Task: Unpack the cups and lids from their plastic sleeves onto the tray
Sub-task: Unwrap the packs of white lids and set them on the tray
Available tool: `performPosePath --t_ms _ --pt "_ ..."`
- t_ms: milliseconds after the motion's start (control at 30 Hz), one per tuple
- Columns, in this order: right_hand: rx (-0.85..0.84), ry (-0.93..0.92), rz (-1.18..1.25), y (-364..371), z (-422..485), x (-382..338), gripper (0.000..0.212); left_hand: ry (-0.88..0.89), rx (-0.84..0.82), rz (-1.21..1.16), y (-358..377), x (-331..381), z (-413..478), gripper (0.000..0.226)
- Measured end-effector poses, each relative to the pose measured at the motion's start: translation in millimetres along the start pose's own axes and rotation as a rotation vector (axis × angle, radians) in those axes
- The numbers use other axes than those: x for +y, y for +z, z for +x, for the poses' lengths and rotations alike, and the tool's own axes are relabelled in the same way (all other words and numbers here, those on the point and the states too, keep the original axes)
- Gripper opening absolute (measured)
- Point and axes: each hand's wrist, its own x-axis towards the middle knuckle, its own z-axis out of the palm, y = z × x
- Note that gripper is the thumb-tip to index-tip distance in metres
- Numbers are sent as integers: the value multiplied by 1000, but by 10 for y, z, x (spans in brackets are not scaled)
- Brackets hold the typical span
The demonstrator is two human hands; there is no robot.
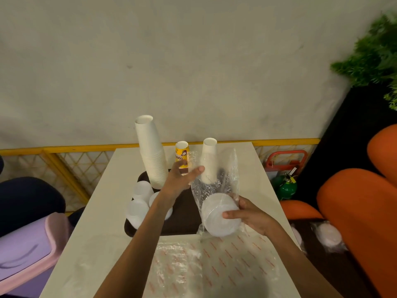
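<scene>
A dark brown tray (182, 214) lies on the white table. On it stand a tall stack of white cups (151, 151), a yellow printed cup stack (182, 154) and a shorter white cup stack (208, 160). Three stacks of white lids (138, 203) sit at the tray's left side. My right hand (249, 216) holds a stack of white lids (219, 214) inside a clear plastic sleeve (219, 179). My left hand (182, 179) pinches the sleeve's upper open end, in front of the yellow cups.
Empty plastic sleeves (206, 265) with red print lie on the table's near part. A purple bin (28, 248) is at left, orange seats (354, 211) at right, with a wrapped lid pack (328, 235) below them. A green bottle (286, 186) stands past the table's right edge.
</scene>
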Motion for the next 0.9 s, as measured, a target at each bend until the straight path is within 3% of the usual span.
performPosePath --t_ms 133,267,367,433,533,667,800,900 --pt "11 2 -23 19 -26 -11 78 155 50 -60 63 31 -11 8" --pt "13 -9 34 12 -82 -56 73 308 145 -169 -119 269 51 16" --pt "13 -36 85 38 -93 -136 74 340 362 -277 -258 378 75 13" --pt "41 -71 122 69 -88 -195 64 315 488 -344 -268 378 40 11" --pt "81 -140 149 132 -48 -274 50 218 394 -293 16 192 -111 18" --pt "27 -252 227 293 44 -418 54 186 188 -153 404 -7 -339 65" --pt "153 -328 440 418 166 -491 69 204 222 -213 481 38 -374 43" --pt "331 -476 504 571 244 -505 62 166 274 -342 584 31 -379 26"
